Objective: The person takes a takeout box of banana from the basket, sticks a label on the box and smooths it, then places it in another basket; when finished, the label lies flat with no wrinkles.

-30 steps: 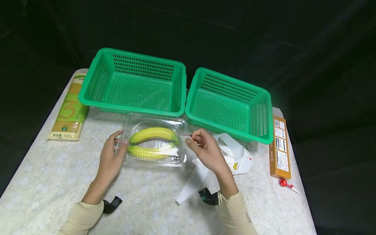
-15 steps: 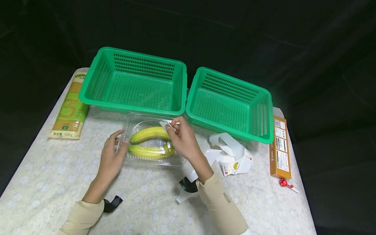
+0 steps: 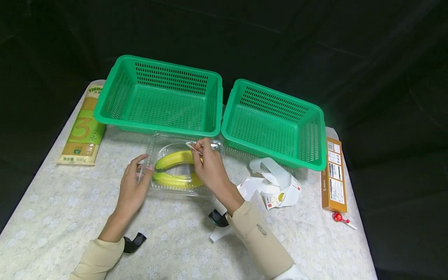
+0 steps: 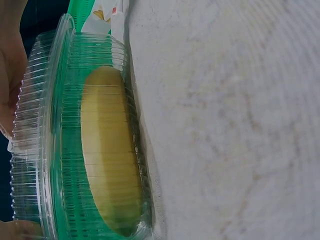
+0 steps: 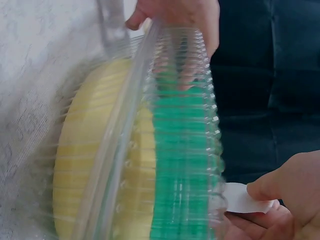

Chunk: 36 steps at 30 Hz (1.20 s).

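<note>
A clear plastic clamshell container [image 3: 175, 139] lies closed on the cloth, with two bananas, an upper one [image 3: 173, 158] and a lower one [image 3: 175, 180], inside. At its left end my left hand [image 3: 132, 190] holds the side, the thumb at the near corner. My right hand [image 3: 212, 169] is above the right half of the lid and pinches a small white sticker [image 5: 242, 198] between thumb and fingers. In the right wrist view the sticker's edge is at the ridged lid; whether it sticks there is unclear. The right hand covers the bananas' right ends in the head view.
Green baskets, a left one [image 3: 161, 126] and a right one [image 3: 269, 153], stand behind the container. A crumpled white label strip [image 3: 287, 194] with banana pictures lies to the right. Noodle pack [image 3: 80, 132] at left; orange box [image 3: 334, 177] and red lollipop [image 3: 338, 217] at right.
My right hand has moved left with the sticker, from the container's right edge to over its lid. The left hand has stayed at the left end.
</note>
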Each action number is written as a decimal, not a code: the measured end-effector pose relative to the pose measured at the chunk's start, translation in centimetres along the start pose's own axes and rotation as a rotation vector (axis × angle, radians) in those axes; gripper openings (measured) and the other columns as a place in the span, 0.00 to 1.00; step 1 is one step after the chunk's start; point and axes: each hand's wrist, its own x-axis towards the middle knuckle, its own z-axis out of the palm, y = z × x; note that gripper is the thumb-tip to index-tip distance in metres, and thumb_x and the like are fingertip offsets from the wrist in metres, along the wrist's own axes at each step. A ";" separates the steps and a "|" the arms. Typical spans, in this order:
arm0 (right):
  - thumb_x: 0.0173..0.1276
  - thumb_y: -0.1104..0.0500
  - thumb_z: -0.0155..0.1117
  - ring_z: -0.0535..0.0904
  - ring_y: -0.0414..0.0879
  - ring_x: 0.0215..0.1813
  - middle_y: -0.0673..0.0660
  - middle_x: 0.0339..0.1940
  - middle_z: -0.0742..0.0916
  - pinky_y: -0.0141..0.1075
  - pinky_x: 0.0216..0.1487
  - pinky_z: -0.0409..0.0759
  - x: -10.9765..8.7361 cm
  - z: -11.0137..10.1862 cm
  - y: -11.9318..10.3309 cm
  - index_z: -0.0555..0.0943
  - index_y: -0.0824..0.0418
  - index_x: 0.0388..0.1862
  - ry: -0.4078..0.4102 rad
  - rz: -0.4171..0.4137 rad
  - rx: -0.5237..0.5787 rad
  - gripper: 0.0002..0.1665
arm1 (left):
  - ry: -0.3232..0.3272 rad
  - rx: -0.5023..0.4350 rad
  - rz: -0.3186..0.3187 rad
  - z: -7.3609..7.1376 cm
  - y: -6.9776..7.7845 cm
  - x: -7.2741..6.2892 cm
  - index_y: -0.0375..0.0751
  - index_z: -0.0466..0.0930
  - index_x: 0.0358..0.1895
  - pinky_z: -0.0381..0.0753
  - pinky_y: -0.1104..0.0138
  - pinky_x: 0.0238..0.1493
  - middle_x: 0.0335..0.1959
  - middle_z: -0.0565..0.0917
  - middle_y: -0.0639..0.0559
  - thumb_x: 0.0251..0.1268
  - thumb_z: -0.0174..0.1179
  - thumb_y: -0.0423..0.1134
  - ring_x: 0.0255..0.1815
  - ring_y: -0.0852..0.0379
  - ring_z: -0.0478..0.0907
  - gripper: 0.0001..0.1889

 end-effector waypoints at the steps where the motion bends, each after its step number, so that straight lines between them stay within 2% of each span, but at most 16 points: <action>1: 0.79 0.63 0.52 0.89 0.56 0.50 0.66 0.51 0.89 0.31 0.27 0.73 0.1 0.1 0.0 0.68 0.63 0.45 0.000 -0.014 -0.010 0.04 | -0.001 0.000 0.000 0.0 0.0 0.0 0.46 0.62 0.76 0.69 0.50 0.51 0.62 0.71 0.33 0.80 0.46 0.52 0.59 0.40 0.70 0.28; 6: 0.78 0.64 0.53 0.87 0.54 0.56 0.62 0.56 0.88 0.29 0.25 0.65 0.3 0.4 0.2 0.68 0.64 0.44 -0.007 -0.045 -0.010 0.04 | -0.007 -0.001 -0.002 -0.1 -0.1 0.0 0.47 0.61 0.76 0.70 0.48 0.51 0.64 0.71 0.33 0.80 0.45 0.53 0.59 0.39 0.69 0.28; 9: 0.78 0.64 0.53 0.87 0.54 0.56 0.62 0.56 0.88 0.28 0.24 0.64 0.4 0.4 0.2 0.68 0.64 0.44 -0.007 -0.048 -0.007 0.04 | -0.008 -0.004 -0.003 -0.1 0.0 0.1 0.47 0.61 0.76 0.70 0.47 0.51 0.64 0.71 0.33 0.80 0.46 0.53 0.59 0.39 0.70 0.28; 10: 0.78 0.64 0.53 0.88 0.54 0.54 0.62 0.56 0.88 0.28 0.23 0.64 0.4 0.4 0.2 0.68 0.63 0.44 -0.007 -0.050 -0.009 0.04 | -0.007 -0.005 -0.004 -0.1 0.0 0.1 0.47 0.61 0.76 0.70 0.47 0.50 0.64 0.71 0.33 0.80 0.46 0.53 0.58 0.39 0.70 0.28; 12: 0.78 0.64 0.54 0.89 0.51 0.41 0.62 0.55 0.89 0.28 0.22 0.63 0.3 0.4 0.2 0.69 0.63 0.44 -0.011 -0.052 -0.021 0.04 | -0.007 -0.003 -0.005 -0.1 -0.1 0.1 0.47 0.61 0.76 0.70 0.48 0.49 0.63 0.71 0.33 0.79 0.46 0.53 0.57 0.39 0.70 0.28; 13: 0.78 0.64 0.54 0.87 0.49 0.33 0.62 0.54 0.89 0.28 0.22 0.63 0.3 0.4 0.2 0.69 0.63 0.44 -0.012 -0.054 -0.030 0.04 | -0.006 -0.004 -0.005 -0.1 -0.1 0.1 0.47 0.61 0.76 0.70 0.49 0.49 0.63 0.71 0.33 0.79 0.46 0.53 0.57 0.39 0.70 0.28; 15: 0.77 0.65 0.54 0.76 0.44 0.21 0.61 0.53 0.90 0.28 0.21 0.62 0.3 0.4 0.1 0.69 0.63 0.44 -0.016 -0.064 -0.049 0.04 | -0.005 -0.003 -0.006 -0.1 -0.1 0.1 0.48 0.61 0.76 0.69 0.51 0.48 0.62 0.71 0.34 0.79 0.46 0.53 0.56 0.40 0.70 0.28; 16: 0.77 0.65 0.54 0.69 0.42 0.18 0.61 0.52 0.90 0.28 0.21 0.62 0.2 0.4 0.1 0.69 0.64 0.44 -0.017 -0.069 -0.059 0.04 | -0.006 -0.003 -0.006 -0.1 -0.1 0.1 0.48 0.61 0.76 0.69 0.52 0.47 0.62 0.71 0.34 0.79 0.46 0.53 0.55 0.40 0.70 0.28; 18: 0.77 0.64 0.54 0.62 0.39 0.16 0.61 0.50 0.90 0.28 0.21 0.60 0.2 0.4 0.0 0.69 0.64 0.44 -0.020 -0.077 -0.081 0.04 | -0.007 -0.004 -0.005 0.0 -0.2 0.1 0.48 0.61 0.76 0.69 0.52 0.47 0.62 0.72 0.34 0.79 0.46 0.53 0.55 0.40 0.71 0.28; 23: 0.77 0.64 0.55 0.57 0.37 0.16 0.62 0.54 0.89 0.26 0.20 0.58 0.0 0.5 0.1 0.67 0.63 0.43 -0.061 -0.073 -0.083 0.05 | -0.014 -0.009 0.001 0.0 -0.2 0.1 0.49 0.61 0.77 0.70 0.49 0.49 0.63 0.71 0.34 0.79 0.46 0.54 0.58 0.40 0.70 0.28; 26: 0.77 0.63 0.55 0.62 0.39 0.16 0.61 0.56 0.88 0.27 0.21 0.61 0.1 0.5 0.2 0.67 0.62 0.42 -0.080 -0.068 -0.078 0.06 | -0.011 -0.008 -0.003 0.0 -0.2 0.2 0.49 0.61 0.76 0.69 0.49 0.50 0.64 0.71 0.34 0.79 0.46 0.53 0.58 0.40 0.69 0.28; 29: 0.77 0.63 0.56 0.80 0.45 0.24 0.61 0.56 0.88 0.29 0.26 0.68 0.1 0.6 0.3 0.68 0.62 0.42 -0.084 -0.074 -0.081 0.06 | -0.009 -0.011 -0.002 0.0 -0.2 0.1 0.48 0.62 0.76 0.68 0.50 0.53 0.63 0.72 0.35 0.79 0.46 0.53 0.60 0.41 0.69 0.28; 31: 0.77 0.62 0.57 0.87 0.50 0.30 0.62 0.55 0.89 0.32 0.27 0.71 0.0 0.7 0.3 0.68 0.62 0.42 -0.085 -0.080 -0.089 0.07 | -0.008 -0.015 0.002 0.1 -0.2 0.1 0.47 0.62 0.76 0.67 0.50 0.53 0.63 0.72 0.34 0.79 0.46 0.52 0.61 0.41 0.69 0.28; 32: 0.77 0.62 0.57 0.89 0.52 0.34 0.62 0.55 0.88 0.32 0.28 0.72 0.0 0.7 0.3 0.68 0.62 0.42 -0.086 -0.085 -0.096 0.07 | -0.008 -0.017 0.004 0.1 -0.3 0.1 0.47 0.62 0.76 0.67 0.50 0.54 0.62 0.72 0.34 0.79 0.46 0.52 0.61 0.41 0.69 0.28; 33: 0.77 0.62 0.57 0.89 0.53 0.34 0.63 0.55 0.89 0.33 0.28 0.73 0.0 0.7 0.3 0.68 0.62 0.42 -0.087 -0.091 -0.105 0.07 | -0.008 -0.019 0.007 0.1 -0.3 0.2 0.46 0.62 0.76 0.67 0.50 0.54 0.62 0.72 0.34 0.79 0.46 0.52 0.62 0.41 0.69 0.28; 36: 0.77 0.62 0.57 0.85 0.50 0.27 0.64 0.52 0.89 0.34 0.26 0.71 0.0 0.7 0.1 0.69 0.62 0.42 -0.092 -0.095 -0.145 0.07 | -0.008 -0.019 0.011 0.1 -0.3 0.2 0.47 0.62 0.76 0.67 0.50 0.53 0.62 0.72 0.34 0.79 0.47 0.52 0.61 0.41 0.69 0.28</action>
